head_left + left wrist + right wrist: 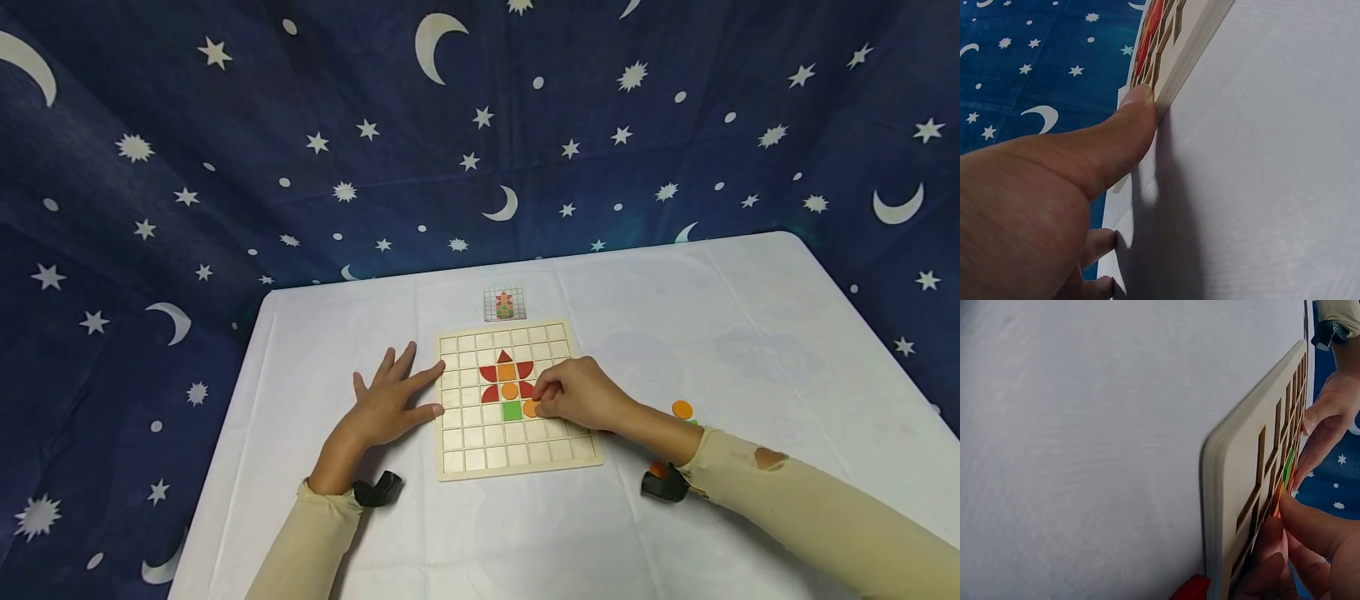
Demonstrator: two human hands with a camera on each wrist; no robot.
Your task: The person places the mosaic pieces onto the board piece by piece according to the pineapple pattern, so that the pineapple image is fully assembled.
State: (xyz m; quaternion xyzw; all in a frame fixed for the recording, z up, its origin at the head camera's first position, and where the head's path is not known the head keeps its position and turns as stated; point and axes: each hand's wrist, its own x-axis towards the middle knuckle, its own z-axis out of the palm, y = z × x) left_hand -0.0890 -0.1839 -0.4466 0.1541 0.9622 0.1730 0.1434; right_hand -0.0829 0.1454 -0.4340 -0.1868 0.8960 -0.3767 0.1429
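A square wooden grid board (pixel 465 461) lies on the table with flat coloured pieces in its cells: a red triangle (pixel 504 357), an orange square (pixel 507 372), an orange circle (pixel 510 391), a green square (pixel 512 410) and several red curved pieces (pixel 487 373). My right hand (pixel 581 390) pinches another orange disc (pixel 530 408) at the cell right of the green square; the right wrist view shows the orange disc (pixel 1277 499) at the thumb tip. With fingers spread, my left hand (pixel 384 408) touches the board's left edge with thumb and index finger.
A small pattern card (pixel 504 304) sits behind the board. Right of it, partly under the right forearm, are a loose orange disc (pixel 682 409) and a bit of green (pixel 693 422). A red piece (pixel 1191 588) lies beside the board's edge. A starry blue cloth (pixel 420 150) hangs behind.
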